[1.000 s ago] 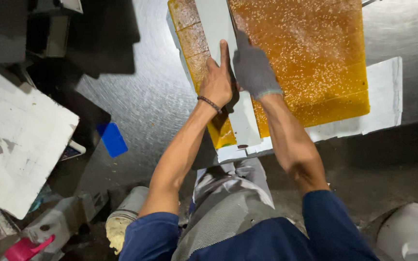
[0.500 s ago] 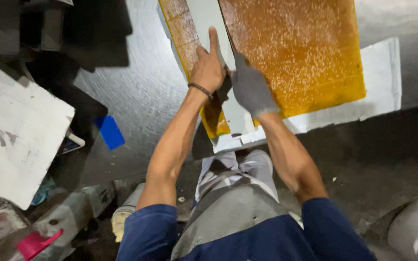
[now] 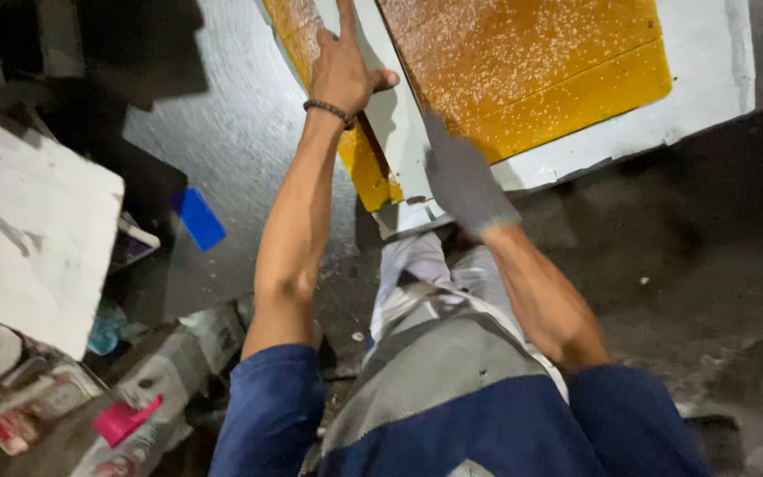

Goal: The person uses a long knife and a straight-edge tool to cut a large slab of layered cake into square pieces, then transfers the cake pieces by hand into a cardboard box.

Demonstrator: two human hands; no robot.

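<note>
Head view: left hand (image 3: 342, 66), bare with a bead bracelet, lies flat and spread on the long white straightedge strip (image 3: 390, 115), fingers extended, grasping nothing. Right hand (image 3: 465, 181) in a grey glove rests flat on the strip's near end, fingers extended, not clenched. The strip's long axis runs away from the person, between the narrow orange seeded strip (image 3: 359, 155) on the left and the big orange seeded slab (image 3: 523, 71) on the right. Both sit on a white board (image 3: 708, 79) over the grey metal desk (image 3: 222, 132). Right hand is nearer the body.
</note>
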